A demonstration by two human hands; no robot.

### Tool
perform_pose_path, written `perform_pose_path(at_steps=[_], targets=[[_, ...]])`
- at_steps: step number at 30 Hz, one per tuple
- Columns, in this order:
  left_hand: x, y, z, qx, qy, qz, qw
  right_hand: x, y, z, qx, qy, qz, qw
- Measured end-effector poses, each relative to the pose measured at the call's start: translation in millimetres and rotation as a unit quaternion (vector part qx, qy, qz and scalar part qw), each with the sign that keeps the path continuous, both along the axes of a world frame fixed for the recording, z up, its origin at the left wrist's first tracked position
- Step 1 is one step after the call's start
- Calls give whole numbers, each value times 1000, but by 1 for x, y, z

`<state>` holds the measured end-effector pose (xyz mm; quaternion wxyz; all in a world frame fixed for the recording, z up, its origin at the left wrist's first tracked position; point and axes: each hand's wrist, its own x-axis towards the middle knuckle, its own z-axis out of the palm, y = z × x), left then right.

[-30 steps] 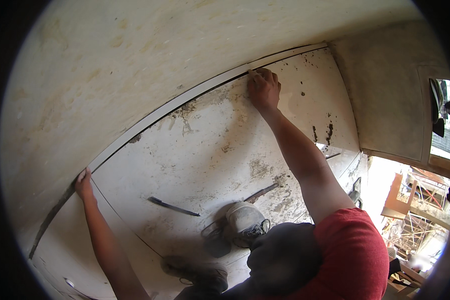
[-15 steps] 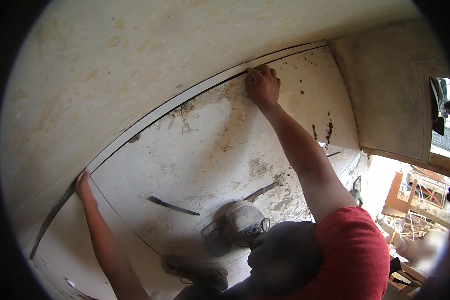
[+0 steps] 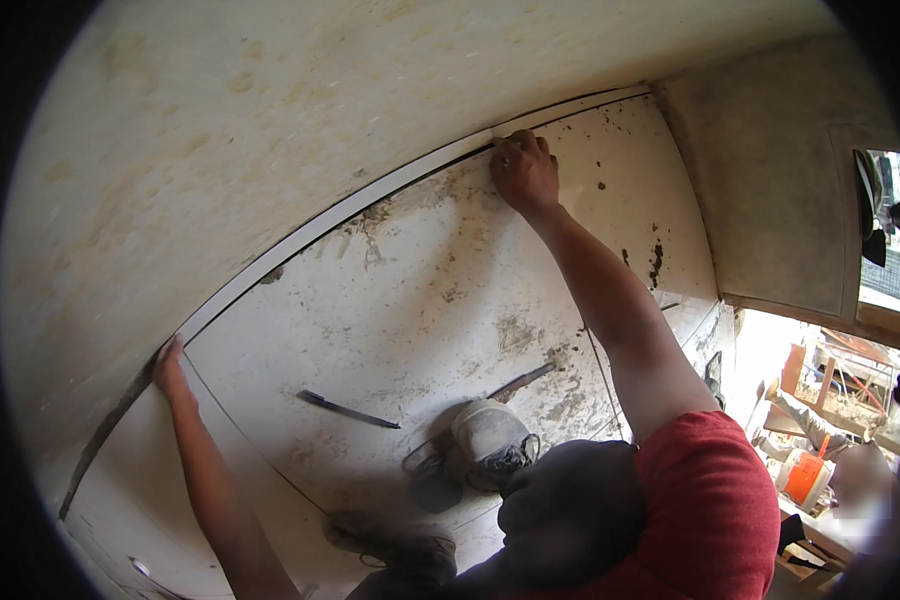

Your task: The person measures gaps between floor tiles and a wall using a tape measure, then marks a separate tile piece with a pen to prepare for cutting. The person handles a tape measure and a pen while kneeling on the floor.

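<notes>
A long white tile strip (image 3: 320, 226) runs along the foot of the wall, on the large pale floor tiles (image 3: 400, 290). My left hand (image 3: 173, 378) is at its near left end, with the fingertips closed around that end and partly hidden against the wall. My right hand (image 3: 526, 176) has its fingers bent over the far right end, where this strip meets another white strip (image 3: 590, 103) that continues to the corner. A dark line shows along the strip's floor-side edge. Between my arms, a thin dark bar (image 3: 350, 409) lies on the floor.
My shoes (image 3: 490, 432) stand on the stained floor, beside a long dark-handled tool (image 3: 523, 382). The stained wall (image 3: 190, 150) rises along the strip. At the right, a bright opening shows a person's leg (image 3: 808, 420), an orange-and-white object (image 3: 802, 478) and scattered wood.
Both hands stay at the strip's ends with hardly any movement. Outside the opening, the person has shifted, and an orange-and-white object shows more plainly there.
</notes>
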<state>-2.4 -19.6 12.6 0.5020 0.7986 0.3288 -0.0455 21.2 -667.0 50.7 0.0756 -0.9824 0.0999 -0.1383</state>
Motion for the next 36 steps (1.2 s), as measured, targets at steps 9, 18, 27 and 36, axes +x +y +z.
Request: perform_pose_path(at_steps=[9, 18, 27, 36], targets=[[-5, -17, 14, -4, -19, 0, 1000, -114, 28, 30, 69, 12, 265, 962], [-45, -1, 50, -11, -21, 31, 999, -267, 137, 56, 304, 99, 550, 771], [-134, 0, 149, 94, 366, -489, 786, -149, 239, 149, 92, 148, 778, 603], [-174, 68, 83, 190, 261, -435, 841, -134, 407, 277, 44, 314, 714, 625]])
